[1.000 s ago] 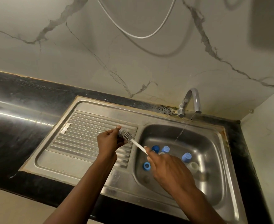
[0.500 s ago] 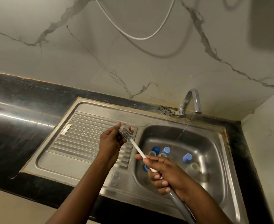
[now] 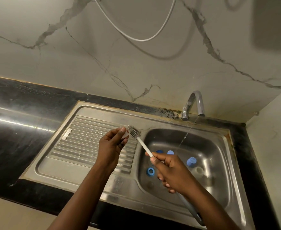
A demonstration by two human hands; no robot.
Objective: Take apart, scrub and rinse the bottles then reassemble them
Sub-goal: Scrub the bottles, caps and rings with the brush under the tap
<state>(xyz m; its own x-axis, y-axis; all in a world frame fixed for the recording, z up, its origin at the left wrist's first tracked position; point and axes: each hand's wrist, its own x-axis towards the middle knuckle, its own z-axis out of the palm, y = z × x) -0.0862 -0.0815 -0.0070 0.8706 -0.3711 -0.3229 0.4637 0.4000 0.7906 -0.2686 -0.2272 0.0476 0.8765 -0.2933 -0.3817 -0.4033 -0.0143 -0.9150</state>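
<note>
A small clear part is pinched in the left hand, just beside the brush gripped by the right hand. Blue caps lie separated in the sink; scrubbing seems underway, with rinsing and reassembly left.

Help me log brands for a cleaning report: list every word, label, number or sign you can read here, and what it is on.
None readable. The brush, the blue caps, the tap and the sink show no print; the small clear piece in the left hand is too small to tell.
</note>
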